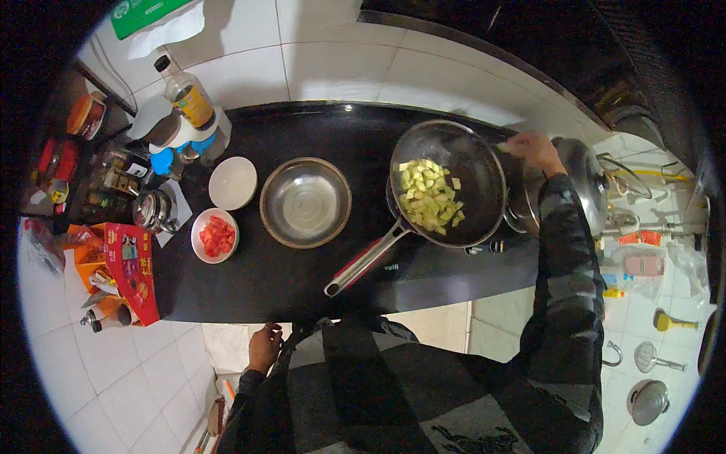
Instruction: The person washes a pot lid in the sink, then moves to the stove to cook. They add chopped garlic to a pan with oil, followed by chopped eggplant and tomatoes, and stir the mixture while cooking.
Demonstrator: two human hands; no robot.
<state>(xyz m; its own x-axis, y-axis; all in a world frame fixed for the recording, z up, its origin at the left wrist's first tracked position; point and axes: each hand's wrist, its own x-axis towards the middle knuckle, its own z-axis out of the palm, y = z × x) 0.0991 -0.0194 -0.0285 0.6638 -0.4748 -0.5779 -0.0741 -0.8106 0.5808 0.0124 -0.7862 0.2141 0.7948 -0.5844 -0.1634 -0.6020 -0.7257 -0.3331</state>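
Note:
My right hand (532, 152) reaches past the right rim of a frying pan (482, 187), blurred, with what may be a small pale green piece at its fingertips. Chopped green vegetable pieces (428, 193) lie in the left part of the pan, whose metal handle points toward me. My left hand (265, 347) hangs below the counter's front edge, fingers curled; whether it holds anything does not show. Left of the pan stands a wide metal bowl (306, 203). Further left are a white bowl (233, 183) and a smaller white bowl (195, 241) of diced red pieces (216, 236).
A large lidded metal pot (584, 187) stands right of the pan, under my forearm. At the left are a bottle with a yellow label (193, 102), a glass jar (153, 210) and a red box (130, 267). Utensils, including a strainer (648, 357), hang on the right wall.

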